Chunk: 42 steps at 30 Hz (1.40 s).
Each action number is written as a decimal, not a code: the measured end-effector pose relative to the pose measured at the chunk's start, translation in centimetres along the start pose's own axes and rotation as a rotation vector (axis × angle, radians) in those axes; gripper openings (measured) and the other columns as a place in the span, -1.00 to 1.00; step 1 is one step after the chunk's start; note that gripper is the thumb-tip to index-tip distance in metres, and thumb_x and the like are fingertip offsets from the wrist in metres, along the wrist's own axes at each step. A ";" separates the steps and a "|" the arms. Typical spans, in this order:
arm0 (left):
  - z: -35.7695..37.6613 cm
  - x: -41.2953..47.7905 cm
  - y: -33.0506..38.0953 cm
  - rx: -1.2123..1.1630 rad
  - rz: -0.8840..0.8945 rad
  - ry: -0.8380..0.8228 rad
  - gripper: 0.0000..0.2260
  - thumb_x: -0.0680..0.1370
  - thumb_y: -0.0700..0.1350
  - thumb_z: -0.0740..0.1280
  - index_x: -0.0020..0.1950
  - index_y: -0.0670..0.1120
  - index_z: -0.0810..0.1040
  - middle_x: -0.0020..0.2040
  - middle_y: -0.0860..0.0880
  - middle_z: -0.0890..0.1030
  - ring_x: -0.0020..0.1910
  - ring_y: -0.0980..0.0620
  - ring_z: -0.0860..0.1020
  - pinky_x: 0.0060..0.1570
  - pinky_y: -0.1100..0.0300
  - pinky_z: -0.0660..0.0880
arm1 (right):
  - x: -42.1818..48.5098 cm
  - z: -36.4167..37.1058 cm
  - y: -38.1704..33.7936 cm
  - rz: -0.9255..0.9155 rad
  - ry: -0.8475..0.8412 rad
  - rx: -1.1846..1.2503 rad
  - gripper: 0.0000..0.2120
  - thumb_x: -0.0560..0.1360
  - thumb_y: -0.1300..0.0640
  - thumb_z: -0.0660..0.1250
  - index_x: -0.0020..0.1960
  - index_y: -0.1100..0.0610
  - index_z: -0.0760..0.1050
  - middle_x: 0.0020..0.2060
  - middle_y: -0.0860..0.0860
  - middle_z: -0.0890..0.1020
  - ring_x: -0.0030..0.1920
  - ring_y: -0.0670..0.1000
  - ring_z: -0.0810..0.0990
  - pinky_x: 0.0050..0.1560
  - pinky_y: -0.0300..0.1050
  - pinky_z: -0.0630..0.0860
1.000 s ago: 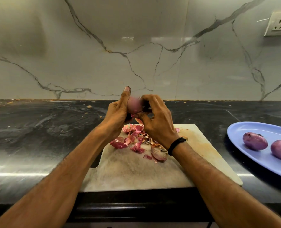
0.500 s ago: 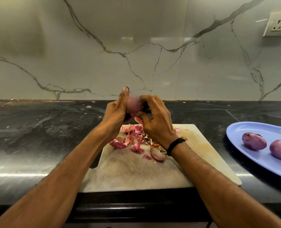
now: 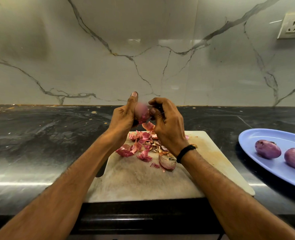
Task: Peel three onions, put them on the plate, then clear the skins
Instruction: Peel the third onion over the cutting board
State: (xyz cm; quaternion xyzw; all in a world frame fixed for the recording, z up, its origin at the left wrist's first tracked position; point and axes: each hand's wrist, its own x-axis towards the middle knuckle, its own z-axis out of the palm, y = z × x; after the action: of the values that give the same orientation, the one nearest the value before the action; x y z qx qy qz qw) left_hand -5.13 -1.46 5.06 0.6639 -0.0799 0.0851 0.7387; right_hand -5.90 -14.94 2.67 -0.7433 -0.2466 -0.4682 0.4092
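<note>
onion (image 3: 140,110), blurred, lies gripped in the left hand (image 3: 124,116), fingers curled. right hand (image 3: 167,122) fingers curl beside it; pinch unclear.

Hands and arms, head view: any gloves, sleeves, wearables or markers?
No sleeves show on either forearm, up to the frame edge. The left hand and right hand are ungloved, with no rings visible. The only thing worn is a thin black wristband on the right wrist. No watch, tape or markers are visible.
</note>
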 end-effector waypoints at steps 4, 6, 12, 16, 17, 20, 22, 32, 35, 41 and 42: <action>-0.1 -0.1 0.1 0.038 0.006 -0.013 -0.39 0.61 0.25 0.19 0.12 -0.33 0.59 -0.01 -0.27 0.67 -0.20 0.07 0.68 -0.13 0.25 0.56 | -0.1 0.1 0.3 -0.018 -0.001 -0.057 -0.91 0.56 0.28 0.28 0.04 0.24 0.53 -0.06 0.09 0.57 -0.07 -0.08 0.51 -0.06 -0.35 0.51; 0.0 -0.2 0.2 0.034 0.003 -0.026 -0.44 0.62 0.25 0.18 0.04 -0.26 0.62 -0.11 -0.18 0.68 -0.23 0.11 0.69 -0.16 0.28 0.56 | -0.1 0.1 0.3 -0.014 0.005 -0.061 -0.93 0.56 0.29 0.28 0.02 0.25 0.52 -0.08 0.09 0.56 -0.09 -0.09 0.49 -0.09 -0.35 0.51; 0.2 -0.5 0.2 0.075 -0.003 -0.062 -0.48 0.63 0.25 0.15 -0.10 -0.18 0.60 -0.31 -0.04 0.63 -0.41 0.22 0.60 -0.33 0.37 0.50 | 0.0 0.2 0.3 -0.022 0.008 -0.105 -0.83 0.55 0.21 0.18 -0.02 0.28 0.50 -0.11 0.11 0.53 -0.13 -0.10 0.44 -0.08 -0.49 0.39; 0.2 -0.5 0.1 0.075 -0.016 -0.065 -0.45 0.63 0.27 0.15 -0.05 -0.20 0.63 -0.25 -0.11 0.65 -0.37 0.17 0.62 -0.33 0.35 0.52 | -0.1 0.5 0.3 -0.012 -0.011 -0.121 -0.77 0.51 0.18 0.10 -0.05 0.29 0.48 -0.12 0.08 0.48 -0.13 -0.08 0.42 -0.09 -0.54 0.35; 0.2 -0.5 0.1 0.067 -0.021 -0.069 -0.44 0.63 0.26 0.15 -0.05 -0.21 0.63 -0.24 -0.12 0.65 -0.37 0.16 0.62 -0.32 0.34 0.53 | -0.2 0.5 0.3 -0.004 -0.019 -0.123 -0.76 0.50 0.18 0.08 -0.05 0.28 0.47 -0.12 0.05 0.45 -0.13 -0.08 0.41 -0.10 -0.54 0.35; 0.2 -0.7 0.3 0.050 -0.035 -0.043 -0.48 0.63 0.25 0.16 -0.11 -0.17 0.61 -0.26 -0.09 0.64 -0.40 0.18 0.60 -0.36 0.35 0.51 | -0.2 0.7 0.3 0.000 -0.028 -0.124 -0.78 0.47 0.21 0.07 -0.06 0.28 0.46 -0.13 0.01 0.41 -0.14 -0.07 0.40 -0.09 -0.51 0.36; 0.1 -0.6 0.5 0.033 -0.048 -0.003 -0.49 0.63 0.26 0.16 -0.22 -0.13 0.56 -0.27 -0.07 0.62 -0.36 0.14 0.60 -0.34 0.32 0.50 | -0.3 0.7 0.2 -0.010 -0.033 -0.122 -0.74 0.45 0.16 0.04 -0.07 0.26 0.45 -0.13 0.00 0.40 -0.15 -0.08 0.38 -0.12 -0.52 0.35; 0.0 -0.6 0.6 -0.099 -0.114 0.030 -0.50 0.62 0.27 0.18 0.00 -0.17 0.59 -0.20 -0.13 0.63 -0.24 0.02 0.56 -0.12 0.11 0.50 | -0.4 0.6 0.2 0.032 -0.065 -0.129 -0.88 0.47 0.24 0.14 -0.06 0.22 0.44 -0.13 0.00 0.43 -0.15 -0.10 0.37 -0.12 -0.49 0.36; -0.1 -0.6 0.6 -0.107 -0.104 0.009 -0.49 0.63 0.27 0.18 -0.15 -0.16 0.56 -0.30 -0.06 0.64 -0.24 0.02 0.55 -0.09 0.06 0.49 | -0.3 0.3 -0.1 0.040 -0.038 -0.075 -0.78 0.48 0.31 0.36 0.11 0.24 0.47 -0.04 0.07 0.51 -0.08 -0.09 0.46 -0.02 -0.48 0.41; -0.4 -0.6 0.5 -0.121 -0.114 -0.047 -0.49 0.64 0.26 0.15 -0.26 -0.11 0.55 -0.38 -0.06 0.61 -0.36 0.08 0.54 -0.16 0.12 0.48 | -0.1 0.1 -0.1 -0.043 -0.060 -0.109 -0.64 0.44 0.30 0.44 0.22 0.23 0.51 0.05 0.11 0.56 0.00 -0.03 0.54 0.06 -0.43 0.46; -0.3 -0.7 0.5 -0.104 -0.119 -0.042 -0.47 0.64 0.27 0.15 -0.20 -0.14 0.58 -0.36 -0.07 0.64 -0.34 0.06 0.56 -0.17 0.12 0.49 | -0.1 0.1 0.0 -0.060 -0.045 -0.133 -0.69 0.44 0.32 0.43 0.17 0.23 0.54 0.03 0.11 0.57 0.00 -0.03 0.54 0.06 -0.44 0.45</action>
State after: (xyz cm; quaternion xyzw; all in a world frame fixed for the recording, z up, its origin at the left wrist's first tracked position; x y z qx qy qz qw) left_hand -5.88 -1.07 5.35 0.6298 -0.0602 0.0226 0.7741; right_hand -5.93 -14.81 2.54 -0.7715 -0.2461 -0.4787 0.3393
